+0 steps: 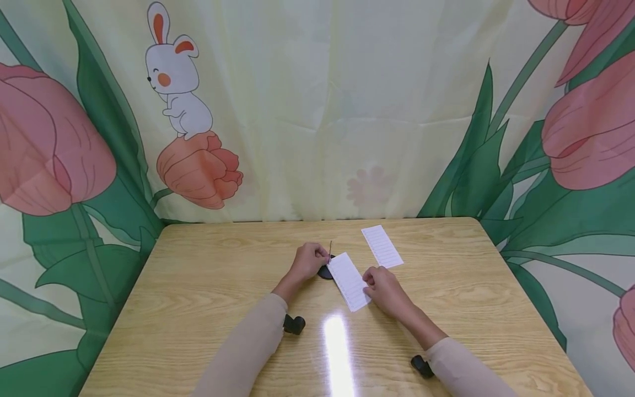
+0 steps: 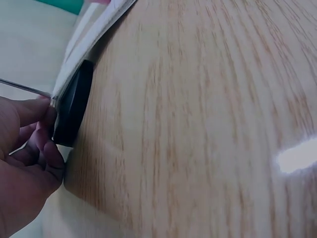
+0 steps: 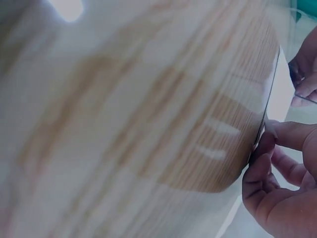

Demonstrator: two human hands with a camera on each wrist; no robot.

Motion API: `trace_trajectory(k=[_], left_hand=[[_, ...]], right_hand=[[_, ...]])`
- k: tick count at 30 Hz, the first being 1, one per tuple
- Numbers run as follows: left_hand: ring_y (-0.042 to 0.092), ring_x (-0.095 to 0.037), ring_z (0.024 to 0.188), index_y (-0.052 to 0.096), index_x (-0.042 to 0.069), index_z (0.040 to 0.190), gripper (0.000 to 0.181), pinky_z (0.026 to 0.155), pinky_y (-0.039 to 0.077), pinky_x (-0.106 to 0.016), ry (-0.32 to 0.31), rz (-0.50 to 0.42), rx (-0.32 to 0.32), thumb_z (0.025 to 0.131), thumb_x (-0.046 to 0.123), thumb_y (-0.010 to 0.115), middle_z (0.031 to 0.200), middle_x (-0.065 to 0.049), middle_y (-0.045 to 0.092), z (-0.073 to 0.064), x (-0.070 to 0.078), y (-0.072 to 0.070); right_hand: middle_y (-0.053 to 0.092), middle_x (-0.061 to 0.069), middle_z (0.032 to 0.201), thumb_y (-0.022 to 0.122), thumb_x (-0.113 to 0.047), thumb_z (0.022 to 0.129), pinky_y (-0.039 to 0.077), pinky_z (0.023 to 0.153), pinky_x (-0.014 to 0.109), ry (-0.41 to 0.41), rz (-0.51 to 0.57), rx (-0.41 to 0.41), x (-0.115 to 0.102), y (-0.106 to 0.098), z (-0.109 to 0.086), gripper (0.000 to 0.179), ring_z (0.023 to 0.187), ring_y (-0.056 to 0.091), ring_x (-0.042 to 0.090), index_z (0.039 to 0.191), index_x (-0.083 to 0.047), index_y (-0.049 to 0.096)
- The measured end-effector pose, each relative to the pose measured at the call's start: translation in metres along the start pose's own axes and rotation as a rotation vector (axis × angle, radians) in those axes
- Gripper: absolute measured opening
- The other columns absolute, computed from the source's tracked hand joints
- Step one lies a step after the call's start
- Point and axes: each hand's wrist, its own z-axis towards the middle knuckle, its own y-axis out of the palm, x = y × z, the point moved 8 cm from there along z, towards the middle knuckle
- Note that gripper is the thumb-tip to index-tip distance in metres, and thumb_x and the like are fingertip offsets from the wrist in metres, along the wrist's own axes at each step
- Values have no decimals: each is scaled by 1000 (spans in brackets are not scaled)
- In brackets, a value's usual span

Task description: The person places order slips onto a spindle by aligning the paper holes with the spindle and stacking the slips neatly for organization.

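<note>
A white slip of paper (image 1: 349, 284) with printed lines is held up at an angle between both hands. My left hand (image 1: 308, 261) pinches its upper left corner, right beside a thin upright metal spike (image 1: 330, 251). The spike rises from a round black base (image 1: 324, 272), partly hidden by the hand and slip. In the left wrist view the spike (image 2: 25, 87) stands at the slip's corner; I cannot tell whether it passes through the paper. My right hand (image 1: 387, 291) pinches the slip's lower right edge between thumb and fingers, and the right wrist view shows that pinch close up.
A second printed paper slip (image 1: 383, 246) lies flat on the wooden table (image 1: 223, 275), farther back and to the right. A curtain (image 1: 297, 110) with a rabbit and tulips hangs behind the table's far edge. Dark wrist cameras (image 1: 295, 324) sit at both sleeves.
</note>
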Motion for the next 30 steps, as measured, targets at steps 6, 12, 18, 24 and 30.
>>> trace_trajectory(k=[6, 12, 18, 24, 30], left_hand=[[56, -12, 69, 74, 3, 87, 7, 61, 45, -22, -5, 22, 12, 94, 4, 74, 77, -5, 68, 1, -2, 0], [57, -13, 71, 74, 3, 89, 8, 63, 46, -23, -10, 23, 4, 96, 8, 72, 80, -6, 67, -1, 0, 0], [56, -15, 74, 73, 5, 92, 8, 65, 46, -25, -16, 43, 13, 98, 9, 70, 82, -5, 65, -3, 1, -4], [58, -16, 80, 72, 5, 95, 4, 71, 50, -28, 28, 71, 17, 95, 8, 72, 87, -5, 66, -5, 2, -8], [58, -21, 92, 72, 4, 102, 12, 82, 52, -36, 64, 96, 22, 92, 7, 77, 99, -9, 65, -8, 0, -10]], right_hand=[[60, 3, 91, 79, -4, 88, 49, 76, 33, 4, -21, -14, -1, 0, -1, 16, 85, 53, 16, 101, -4, 69], [62, 4, 91, 77, -9, 90, 50, 77, 35, 8, -19, 27, 5, -11, 0, 13, 85, 56, 16, 100, -5, 69], [65, 14, 103, 72, -13, 95, 52, 83, 43, 26, 42, 96, 23, -35, 9, 26, 93, 62, 26, 115, 3, 66], [61, 25, 119, 70, -21, 98, 49, 92, 52, 91, 55, 129, 48, -50, 20, 46, 107, 61, 38, 132, 9, 57], [59, 29, 123, 72, -23, 97, 47, 98, 56, 131, 16, 133, 64, -56, 29, 55, 113, 58, 41, 134, 13, 54]])
